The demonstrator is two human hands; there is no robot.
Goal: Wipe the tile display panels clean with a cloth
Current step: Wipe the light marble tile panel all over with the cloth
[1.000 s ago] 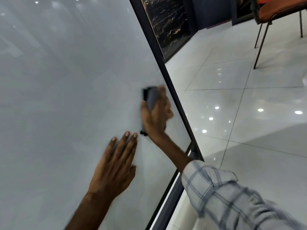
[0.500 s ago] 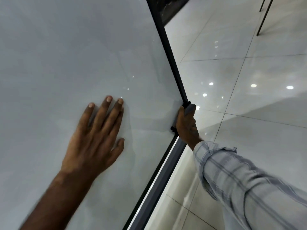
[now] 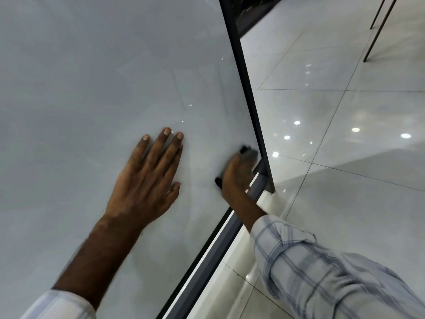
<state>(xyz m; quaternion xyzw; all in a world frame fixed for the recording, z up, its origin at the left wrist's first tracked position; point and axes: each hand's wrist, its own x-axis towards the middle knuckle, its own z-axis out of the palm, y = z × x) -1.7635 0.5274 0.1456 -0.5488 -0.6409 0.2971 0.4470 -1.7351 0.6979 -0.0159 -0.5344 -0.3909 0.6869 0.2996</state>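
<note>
A large glossy light-grey tile panel [image 3: 92, 88] in a dark frame fills the left of the head view. My left hand [image 3: 147, 180] lies flat on it with fingers straight. My right hand [image 3: 236, 173] grips a dark grey cloth [image 3: 249, 154] and presses it against the panel at its lower right corner, just inside the frame. Most of the cloth is hidden under my fingers; a black bit shows at the heel of the hand.
The panel's dark frame edge [image 3: 248, 93] runs diagonally down to a grey base rail [image 3: 207, 263]. Glossy white floor tiles [image 3: 345, 180] lie to the right. Thin dark chair legs [image 3: 379, 26] stand at the top right. Another dark panel [image 3: 250, 12] sits behind.
My right hand swept the cloth down and right to the panel's frame edge, then came back slightly onto the panel face. My left hand has stayed flat on the panel.
</note>
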